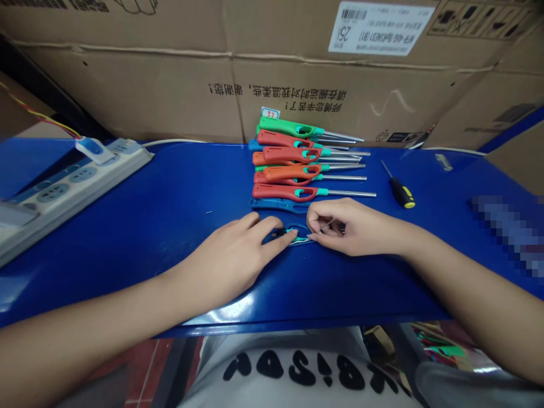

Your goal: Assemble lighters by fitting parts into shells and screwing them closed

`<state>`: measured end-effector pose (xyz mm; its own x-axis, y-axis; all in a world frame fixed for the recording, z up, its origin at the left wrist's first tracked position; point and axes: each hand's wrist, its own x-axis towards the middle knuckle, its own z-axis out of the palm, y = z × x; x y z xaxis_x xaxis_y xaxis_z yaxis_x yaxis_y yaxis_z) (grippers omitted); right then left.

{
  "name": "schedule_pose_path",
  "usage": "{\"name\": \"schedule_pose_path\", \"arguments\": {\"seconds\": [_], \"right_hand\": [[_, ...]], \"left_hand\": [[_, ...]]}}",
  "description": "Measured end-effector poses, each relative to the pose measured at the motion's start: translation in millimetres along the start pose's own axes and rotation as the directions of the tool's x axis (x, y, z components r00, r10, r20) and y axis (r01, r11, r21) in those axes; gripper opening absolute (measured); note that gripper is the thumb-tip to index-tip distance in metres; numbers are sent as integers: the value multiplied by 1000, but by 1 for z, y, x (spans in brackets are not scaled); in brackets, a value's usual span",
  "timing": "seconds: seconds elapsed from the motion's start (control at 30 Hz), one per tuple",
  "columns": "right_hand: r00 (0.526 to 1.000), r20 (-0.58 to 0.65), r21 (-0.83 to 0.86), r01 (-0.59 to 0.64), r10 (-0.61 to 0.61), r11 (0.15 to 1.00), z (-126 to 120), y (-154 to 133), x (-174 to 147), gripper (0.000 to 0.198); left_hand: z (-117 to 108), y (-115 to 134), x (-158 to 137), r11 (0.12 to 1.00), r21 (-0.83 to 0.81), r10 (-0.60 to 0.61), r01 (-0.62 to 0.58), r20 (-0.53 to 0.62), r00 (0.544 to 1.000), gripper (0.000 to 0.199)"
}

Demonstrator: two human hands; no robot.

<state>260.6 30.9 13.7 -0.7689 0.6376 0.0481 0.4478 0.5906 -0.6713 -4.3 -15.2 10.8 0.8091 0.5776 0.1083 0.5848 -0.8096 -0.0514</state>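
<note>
On the blue table lies an opened blue gas lighter shell (302, 226) with a turquoise trigger part and thin wires showing in it. My left hand (233, 255) is on its left part, thumb and index finger holding it down; a black part shows between them. My right hand (361, 226) is closed in a pinch at the shell's right end, where a white wire (301, 241) runs to the fingertips. A thin greyish rod shows among its curled fingers, partly hidden. Just behind lies another blue shell half (276, 204), its right end covered by my right hand.
Several red, orange and green gas lighters (291, 154) are stacked behind, beside a number tag (271, 113). A screwdriver (400, 190) lies right, a small metal pin (208, 212) left. A power strip (72, 184) stands at far left; a large cardboard box (170, 96) closes the back.
</note>
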Motion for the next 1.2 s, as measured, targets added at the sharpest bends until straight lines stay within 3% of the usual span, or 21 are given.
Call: {"name": "schedule_pose_path", "arguments": {"seconds": [0.17,0.63,0.8,0.97,1.2], "right_hand": [[999,-4,-59,40,-40,997,-2,0,1,11],[999,49,-39,-2,4,999,-6,-7,0,18],[998,29,-27,-61,61,998,-6,-8,0,14],[998,54,-27,25,-23,999,-9,-6,-1,13],[990,113,-57,85,-79,995,-11,-3,-2,10]], "left_hand": [[-2,-2,-2,996,-80,-41,31,-129,991,31],[0,-6,1,995,-99,11,-22,-111,994,31],[-3,-3,1,999,-15,42,-43,-79,996,30],[-5,2,1,997,53,55,-51,-67,996,30],[-2,2,0,1000,15,16,-15,-93,996,31]]}}
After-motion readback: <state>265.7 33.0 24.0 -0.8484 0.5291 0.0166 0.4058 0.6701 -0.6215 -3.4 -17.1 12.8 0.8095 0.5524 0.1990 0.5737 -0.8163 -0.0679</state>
